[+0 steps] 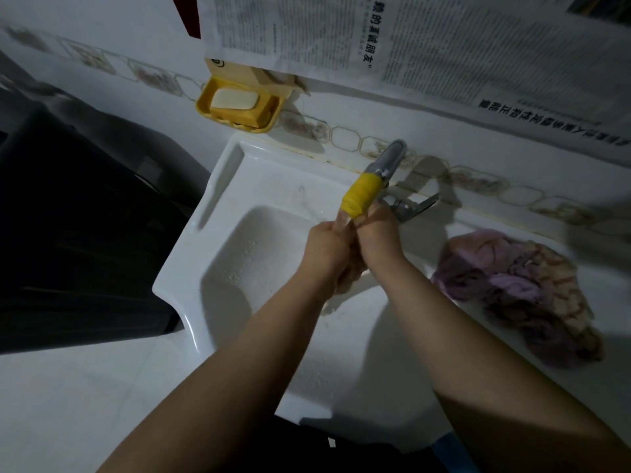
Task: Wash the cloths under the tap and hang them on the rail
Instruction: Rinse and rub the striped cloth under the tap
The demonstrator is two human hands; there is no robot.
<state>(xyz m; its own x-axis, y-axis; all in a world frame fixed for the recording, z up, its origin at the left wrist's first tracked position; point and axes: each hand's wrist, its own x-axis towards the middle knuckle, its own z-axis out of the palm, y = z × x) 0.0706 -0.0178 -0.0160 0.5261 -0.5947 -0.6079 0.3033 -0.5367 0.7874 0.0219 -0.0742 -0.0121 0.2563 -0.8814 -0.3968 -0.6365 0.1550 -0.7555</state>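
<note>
While both arms reach out over the white sink (pixel 191 233), the left hand (pixel 326 249) and the right hand (pixel 377 238) meet just under the tap (pixel 375 180), whose spout end is wrapped in yellow. Each hand has its fingers curled round a pale wet cloth (pixel 348 278), which is bunched between them and hangs down a little below the wrists over the basin; most of it is hidden by the hands. The knuckles of the two hands touch or nearly touch. On the sink's ledge to the right lies a heap of cloths (pixel 512 288), purple and beige, well apart from the hands. On the wall behind, a yellow soap dish (pixel 205 100) carries a white soap bar (pixel 234 99). Newspaper (pixel 444 46) covers the wall above the tap. A dark bin (pixel 75 233) stands left of the sink.
</note>
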